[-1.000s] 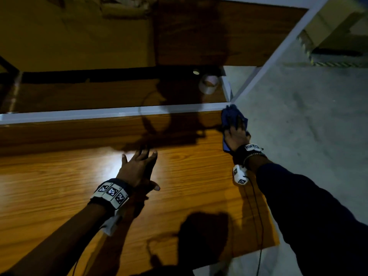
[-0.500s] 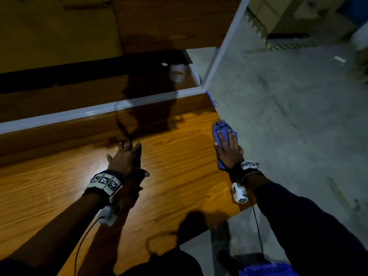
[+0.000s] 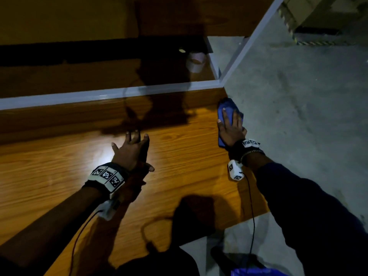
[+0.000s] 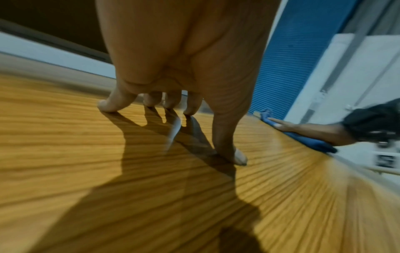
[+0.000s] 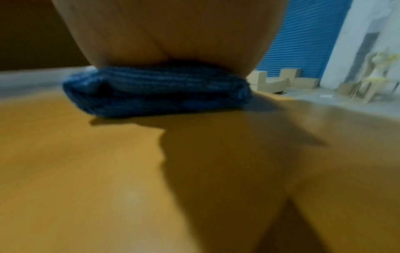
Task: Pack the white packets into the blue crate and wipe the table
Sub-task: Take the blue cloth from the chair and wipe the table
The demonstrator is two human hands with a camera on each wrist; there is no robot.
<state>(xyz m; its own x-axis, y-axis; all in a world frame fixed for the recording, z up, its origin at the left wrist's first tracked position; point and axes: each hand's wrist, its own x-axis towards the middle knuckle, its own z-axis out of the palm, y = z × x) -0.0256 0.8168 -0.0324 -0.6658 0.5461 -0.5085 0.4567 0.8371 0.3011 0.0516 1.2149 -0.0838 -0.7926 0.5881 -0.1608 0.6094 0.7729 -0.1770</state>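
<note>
My right hand lies flat with straight fingers on a folded blue cloth at the right edge of the wooden table, near its far corner. The right wrist view shows that blue cloth pressed under my palm. My left hand rests on the tabletop near the middle, fingers spread, and holds nothing. Its fingertips touch the wood in the left wrist view, where the right hand and cloth show at the right. No white packets appear in any view. A blue edge shows at the bottom.
A white rail borders the table's far side, with a lower shelf behind it holding a roll of tape. A white post rises from the far right corner. Grey floor lies to the right, with cardboard boxes beyond.
My right hand slid the blue cloth back along the right edge toward me, then out again toward the far corner. My left hand stayed resting on the tabletop.
</note>
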